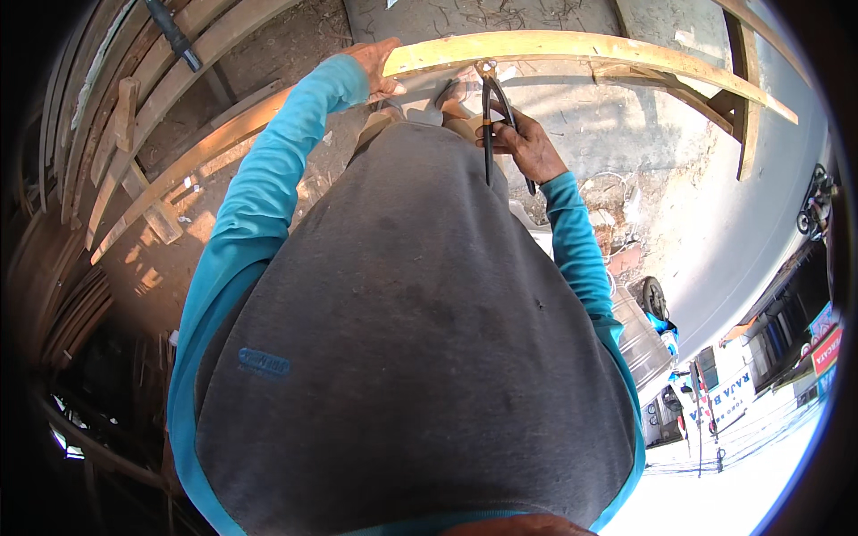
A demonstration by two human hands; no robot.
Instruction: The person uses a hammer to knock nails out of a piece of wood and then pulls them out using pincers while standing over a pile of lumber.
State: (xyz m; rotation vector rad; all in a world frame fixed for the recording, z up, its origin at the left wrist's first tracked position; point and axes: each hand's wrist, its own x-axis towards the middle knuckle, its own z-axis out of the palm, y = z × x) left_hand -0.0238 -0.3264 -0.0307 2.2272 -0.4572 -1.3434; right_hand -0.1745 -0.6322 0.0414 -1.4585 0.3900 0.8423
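Note:
A long, pale wooden board [563,46] runs across in front of me, bowed by the lens. My left hand [368,66] is closed around it left of the middle, thumb on the near side. In my right hand [533,148] is a pair of dark carpenter's pincers [488,100], held by the long handles, which stand somewhat apart. The pincers' jaws touch the near edge of the board. Whether a nail is between the jaws is too small to tell.
Several timber lengths [156,103] are stacked at the left, with a dark bar-shaped tool [174,34] lying on them. A wooden support frame [747,98] stands under the board's right end. Debris lies on the ground near my feet. A paved road [760,232] runs along the right.

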